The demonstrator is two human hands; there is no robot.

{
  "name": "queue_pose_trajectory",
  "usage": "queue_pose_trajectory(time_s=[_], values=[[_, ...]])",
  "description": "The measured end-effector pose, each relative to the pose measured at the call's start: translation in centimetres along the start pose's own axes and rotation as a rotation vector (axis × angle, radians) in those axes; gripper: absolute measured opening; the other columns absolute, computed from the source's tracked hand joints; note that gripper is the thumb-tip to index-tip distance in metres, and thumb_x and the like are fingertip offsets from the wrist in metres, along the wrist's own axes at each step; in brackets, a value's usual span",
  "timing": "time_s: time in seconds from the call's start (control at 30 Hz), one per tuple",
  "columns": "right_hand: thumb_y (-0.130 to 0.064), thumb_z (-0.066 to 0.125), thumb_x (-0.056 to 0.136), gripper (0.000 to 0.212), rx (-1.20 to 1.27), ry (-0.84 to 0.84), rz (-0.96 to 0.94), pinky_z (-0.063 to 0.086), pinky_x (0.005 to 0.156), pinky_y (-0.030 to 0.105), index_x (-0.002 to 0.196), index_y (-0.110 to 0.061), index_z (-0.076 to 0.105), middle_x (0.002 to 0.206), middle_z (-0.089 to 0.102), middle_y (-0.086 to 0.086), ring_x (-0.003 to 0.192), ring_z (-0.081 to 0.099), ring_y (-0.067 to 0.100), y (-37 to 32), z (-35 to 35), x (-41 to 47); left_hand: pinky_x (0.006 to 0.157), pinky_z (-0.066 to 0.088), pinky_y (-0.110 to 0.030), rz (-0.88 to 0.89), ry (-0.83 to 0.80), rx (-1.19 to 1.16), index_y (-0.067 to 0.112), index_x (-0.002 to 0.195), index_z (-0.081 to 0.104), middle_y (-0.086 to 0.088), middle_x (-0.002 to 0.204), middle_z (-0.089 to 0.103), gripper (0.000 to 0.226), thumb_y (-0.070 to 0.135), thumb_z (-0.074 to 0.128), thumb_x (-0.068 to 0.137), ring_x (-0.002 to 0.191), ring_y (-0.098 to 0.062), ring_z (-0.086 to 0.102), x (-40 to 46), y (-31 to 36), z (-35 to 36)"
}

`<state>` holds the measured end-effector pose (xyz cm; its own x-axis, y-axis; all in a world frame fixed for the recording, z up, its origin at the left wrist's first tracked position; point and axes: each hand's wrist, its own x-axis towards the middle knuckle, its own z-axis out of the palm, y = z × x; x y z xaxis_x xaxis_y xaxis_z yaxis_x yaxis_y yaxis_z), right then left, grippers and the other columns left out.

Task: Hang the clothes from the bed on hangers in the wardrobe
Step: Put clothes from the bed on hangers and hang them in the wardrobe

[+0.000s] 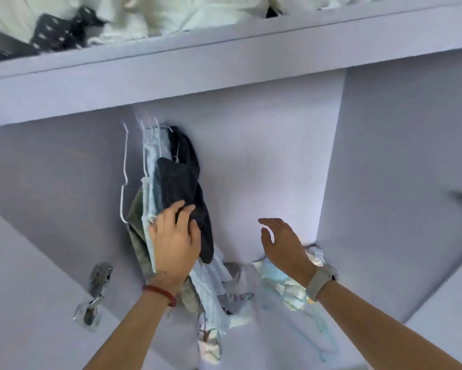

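Head view is looking up into a pale wardrobe, its inner walls filling most of the picture. A shelf is running across the top, and white bedding and a dark dotted cloth are lying on it, blurred.

Below the shelf, white wire hangers are hanging close together at the left of the compartment, their hooks going up out of sight behind the shelf edge. Clothes are hanging on them in a tight bunch: a dark garment at the right of the bunch, a light blue garment beside it, and an olive green garment lower at the left. More light blue and patterned fabric is trailing down below.

The left hand is resting flat against the bunch, fingers together and laid over the dark garment, palm pressing on the cloth rather than pinching it. A red bracelet is sitting on that wrist.

The right hand is hovering apart from the hanging clothes, empty, fingers loosely spread and slightly curled. A watch with a pale strap is sitting on its wrist. Behind that wrist a crumpled pale bundle is lying at the bottom of the compartment.

Metal door hinges are showing at the lower left and far right.
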<state>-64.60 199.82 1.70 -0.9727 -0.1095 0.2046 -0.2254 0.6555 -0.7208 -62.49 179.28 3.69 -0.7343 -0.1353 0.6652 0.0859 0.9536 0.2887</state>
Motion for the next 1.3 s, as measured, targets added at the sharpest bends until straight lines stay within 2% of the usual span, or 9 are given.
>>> queue_pose_trajectory(time_s=[0.1, 0.23, 0.4, 0.53, 0.67, 0.8, 0.9, 1.03, 1.3], values=[[-0.01, 0.043, 0.09, 0.028, 0.125, -0.091, -0.137, 0.044, 0.091, 0.041, 0.106, 0.005, 0.061, 0.107, 0.062, 0.022, 0.101, 0.057, 0.036, -4.7, 2.1, 5.4, 0.083, 0.031, -0.037, -0.076, 0.198, -0.001, 0.011, 0.107, 0.063, -0.008, 0.116, 0.059, 0.033, 0.02, 0.039, 0.086, 0.102, -0.019, 0.045, 2.8, -2.1, -1.6], [-0.012, 0.043, 0.095, 0.03, 0.305, -0.161, -0.253, 0.035, 0.095, 0.023, 0.121, -0.002, 0.054, 0.121, 0.058, 0.014, 0.113, 0.053, 0.026, -11.8, 4.0, 10.7, 0.082, 0.021, -0.022, -0.13, 0.297, -0.011, 0.014, 0.107, 0.062, -0.004, 0.112, 0.061, 0.032, 0.019, 0.037, 0.087, 0.099, -0.015, 0.045, 4.9, -3.9, -2.9], [-0.035, 0.046, 0.09, 0.035, 0.231, -0.281, -0.247, 0.042, 0.091, 0.047, 0.115, -0.01, 0.045, 0.11, 0.058, 0.012, 0.105, 0.051, 0.031, -17.1, 7.0, 14.5, 0.091, 0.023, -0.024, -0.182, 0.222, 0.014, 0.014, 0.116, 0.061, -0.004, 0.117, 0.06, 0.042, 0.024, 0.03, 0.088, 0.113, -0.011, 0.041, 5.6, -5.8, -2.8], [-0.024, 0.048, 0.086, 0.03, 0.134, -0.329, -0.206, 0.045, 0.082, 0.038, 0.113, -0.01, 0.048, 0.094, 0.056, 0.005, 0.095, 0.054, 0.028, -16.5, 7.2, 16.1, 0.097, 0.03, -0.042, -0.128, 0.061, 0.212, 0.018, 0.127, 0.053, -0.002, 0.131, 0.054, 0.044, 0.031, 0.035, 0.088, 0.13, -0.021, 0.032, 5.3, -6.7, -1.2], [-0.013, 0.043, 0.091, 0.034, 0.103, -0.292, -0.247, 0.038, 0.071, 0.027, 0.125, -0.007, 0.042, 0.085, 0.053, 0.004, 0.082, 0.054, 0.025, -14.4, 5.0, 17.4, 0.096, 0.033, -0.057, -0.1, -0.05, 0.344, 0.021, 0.132, 0.047, 0.0, 0.137, 0.05, 0.046, 0.029, 0.034, 0.089, 0.132, -0.034, 0.029, 5.1, -6.8, 0.0], [-0.014, 0.04, 0.095, 0.03, -0.223, -0.192, -0.305, 0.037, 0.073, 0.034, 0.124, -0.006, 0.041, 0.118, 0.05, 0.014, 0.107, 0.047, 0.034, -12.8, 3.3, 18.3, 0.098, 0.032, -0.057, -0.129, -0.03, 0.343, 0.015, 0.131, 0.051, -0.002, 0.135, 0.052, 0.048, 0.023, 0.031, 0.087, 0.132, -0.036, 0.033, 5.2, -6.1, 0.4], [-0.017, 0.04, 0.096, 0.024, -0.361, -0.051, -0.28, 0.036, 0.067, 0.034, 0.117, -0.008, 0.047, 0.121, 0.038, 0.015, 0.103, 0.042, 0.034, -11.9, 2.1, 18.5, 0.099, 0.031, -0.057, -0.154, -0.03, 0.327, 0.014, 0.128, 0.052, -0.003, 0.133, 0.053, 0.049, 0.025, 0.032, 0.086, 0.133, -0.032, 0.027, 5.3, -5.7, 0.9], [-0.014, 0.04, 0.095, 0.02, -0.325, 0.009, -0.282, 0.04, 0.063, 0.035, 0.11, -0.006, 0.05, 0.115, 0.041, 0.014, 0.069, 0.048, 0.033, -10.5, 1.0, 18.6, 0.097, 0.032, -0.061, -0.192, -0.047, 0.306, 0.012, 0.126, 0.055, -0.005, 0.131, 0.054, 0.05, 0.028, 0.033, 0.084, 0.132, -0.03, 0.024, 5.5, -5.3, 1.3], [-0.012, 0.043, 0.094, 0.018, -0.103, 0.228, -0.308, 0.047, 0.065, 0.04, 0.107, -0.005, 0.054, 0.111, 0.049, 0.011, 0.074, 0.055, 0.036, -6.4, -0.1, 15.3, 0.101, 0.007, -0.067, -0.206, 0.033, 0.25, 0.012, 0.123, 0.056, -0.006, 0.132, 0.053, 0.051, 0.029, 0.033, 0.082, 0.135, -0.033, 0.027, 5.5, -4.4, 1.6]])
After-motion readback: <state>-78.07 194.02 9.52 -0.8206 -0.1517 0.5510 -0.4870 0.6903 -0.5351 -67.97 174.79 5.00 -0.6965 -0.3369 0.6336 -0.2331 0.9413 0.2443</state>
